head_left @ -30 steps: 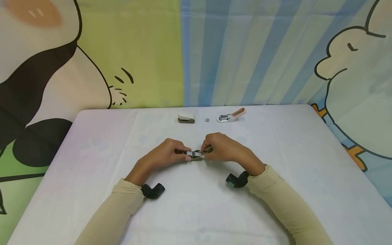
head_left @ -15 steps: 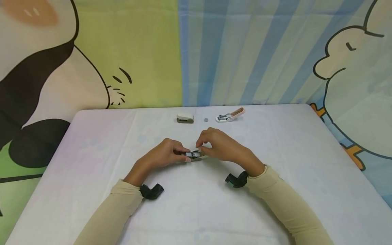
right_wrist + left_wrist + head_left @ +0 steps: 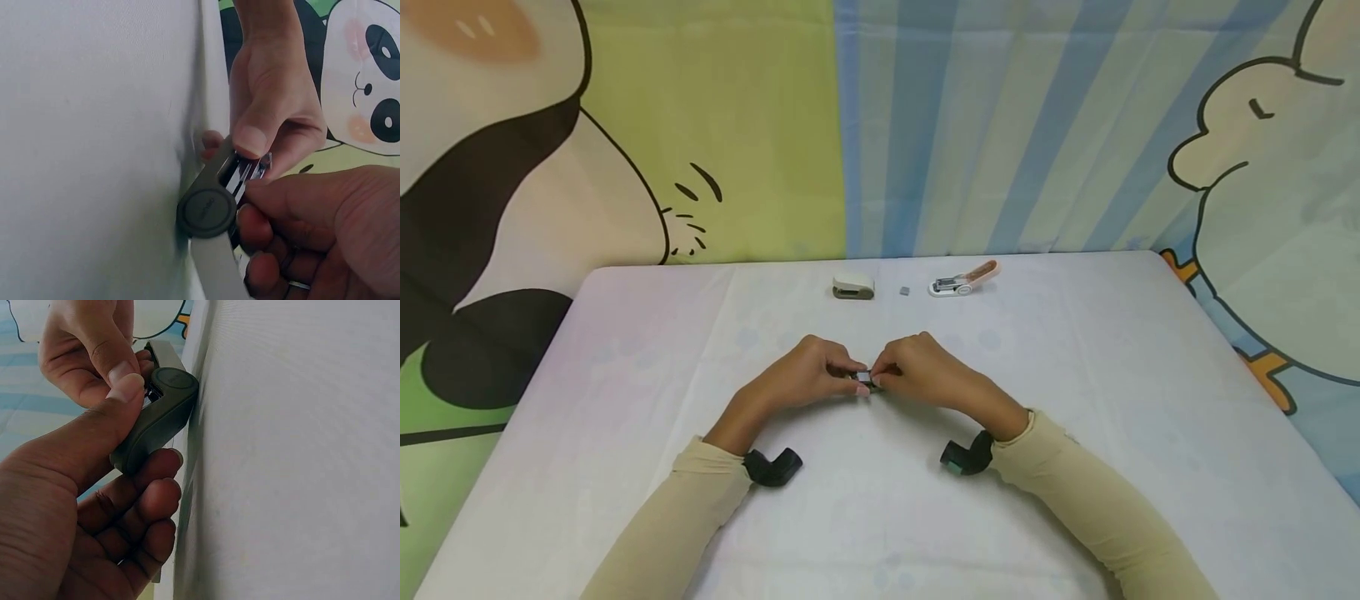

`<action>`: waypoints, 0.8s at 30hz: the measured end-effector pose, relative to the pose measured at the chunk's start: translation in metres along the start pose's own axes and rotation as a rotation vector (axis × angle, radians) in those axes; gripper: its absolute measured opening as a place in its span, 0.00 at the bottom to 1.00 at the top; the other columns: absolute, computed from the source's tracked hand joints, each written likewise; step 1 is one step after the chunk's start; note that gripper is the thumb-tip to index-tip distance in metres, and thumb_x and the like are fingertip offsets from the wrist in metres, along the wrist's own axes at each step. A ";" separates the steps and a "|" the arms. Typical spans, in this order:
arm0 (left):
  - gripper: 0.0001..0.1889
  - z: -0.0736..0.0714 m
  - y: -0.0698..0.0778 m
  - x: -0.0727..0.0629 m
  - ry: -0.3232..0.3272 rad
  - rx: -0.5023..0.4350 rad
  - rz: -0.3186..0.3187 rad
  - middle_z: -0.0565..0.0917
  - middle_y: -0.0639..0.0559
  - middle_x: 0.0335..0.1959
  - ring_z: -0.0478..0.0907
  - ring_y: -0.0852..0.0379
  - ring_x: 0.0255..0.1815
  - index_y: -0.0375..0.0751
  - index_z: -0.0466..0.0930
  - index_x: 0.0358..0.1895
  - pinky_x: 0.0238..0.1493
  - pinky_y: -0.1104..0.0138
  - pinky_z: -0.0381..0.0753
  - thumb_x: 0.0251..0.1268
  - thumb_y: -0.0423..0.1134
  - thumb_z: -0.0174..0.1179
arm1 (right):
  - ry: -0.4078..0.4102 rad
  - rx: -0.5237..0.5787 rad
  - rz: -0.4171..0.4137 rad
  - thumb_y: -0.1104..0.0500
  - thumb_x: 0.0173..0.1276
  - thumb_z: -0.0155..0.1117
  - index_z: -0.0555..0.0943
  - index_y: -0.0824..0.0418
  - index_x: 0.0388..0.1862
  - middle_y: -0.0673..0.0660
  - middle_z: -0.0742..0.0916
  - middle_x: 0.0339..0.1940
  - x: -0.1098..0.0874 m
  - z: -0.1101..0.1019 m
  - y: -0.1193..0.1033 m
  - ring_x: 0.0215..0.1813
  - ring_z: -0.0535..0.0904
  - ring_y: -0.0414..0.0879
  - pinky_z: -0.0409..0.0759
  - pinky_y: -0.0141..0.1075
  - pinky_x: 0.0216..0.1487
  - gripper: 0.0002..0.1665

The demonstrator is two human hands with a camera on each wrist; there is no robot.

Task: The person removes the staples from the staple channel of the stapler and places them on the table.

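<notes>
A small stapler [image 3: 863,377] with its handle swung back lies between both hands near the middle of the table. Its dark green base [image 3: 150,428], round pivot [image 3: 207,211] and pale handle [image 3: 215,265] show in the wrist views. My left hand [image 3: 801,375] grips the end of the base, thumb on top and fingers beneath. The right hand [image 3: 925,371] has its thumb and curled forefinger at the metal staple channel [image 3: 240,175], pinching there. What lies between those fingertips is hidden.
At the back of the white table [image 3: 880,517] stand a cream-and-green stapler [image 3: 853,289], a little grey block [image 3: 904,291], probably staples, and a white stapler [image 3: 962,282] with its orange-brown handle raised. Black cameras [image 3: 772,468] sit on both wrists.
The right hand first held the stapler's handle end, then lifted with parted fingers, and now has come down further left at the staple channel. My left hand keeps its grip.
</notes>
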State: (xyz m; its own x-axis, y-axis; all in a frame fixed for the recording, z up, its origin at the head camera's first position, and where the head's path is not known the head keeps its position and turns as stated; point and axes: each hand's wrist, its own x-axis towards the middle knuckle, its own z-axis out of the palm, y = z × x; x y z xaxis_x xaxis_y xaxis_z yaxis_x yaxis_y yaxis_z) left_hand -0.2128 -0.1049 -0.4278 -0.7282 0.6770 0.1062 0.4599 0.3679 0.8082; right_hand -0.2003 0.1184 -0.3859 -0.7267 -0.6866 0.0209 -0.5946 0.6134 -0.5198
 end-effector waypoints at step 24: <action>0.10 0.000 -0.002 0.000 0.001 0.003 0.021 0.83 0.64 0.27 0.73 0.64 0.27 0.51 0.91 0.40 0.30 0.70 0.73 0.56 0.46 0.72 | 0.023 0.175 -0.085 0.61 0.67 0.68 0.84 0.57 0.34 0.48 0.82 0.37 0.004 0.005 0.012 0.31 0.75 0.40 0.75 0.31 0.34 0.02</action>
State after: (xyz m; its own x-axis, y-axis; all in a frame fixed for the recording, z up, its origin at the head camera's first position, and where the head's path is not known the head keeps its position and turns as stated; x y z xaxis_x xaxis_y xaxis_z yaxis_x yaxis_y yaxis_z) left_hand -0.2135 -0.1054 -0.4297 -0.7188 0.6841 0.1241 0.4767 0.3550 0.8042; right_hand -0.2083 0.1211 -0.3966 -0.6853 -0.7228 0.0892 -0.5866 0.4753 -0.6558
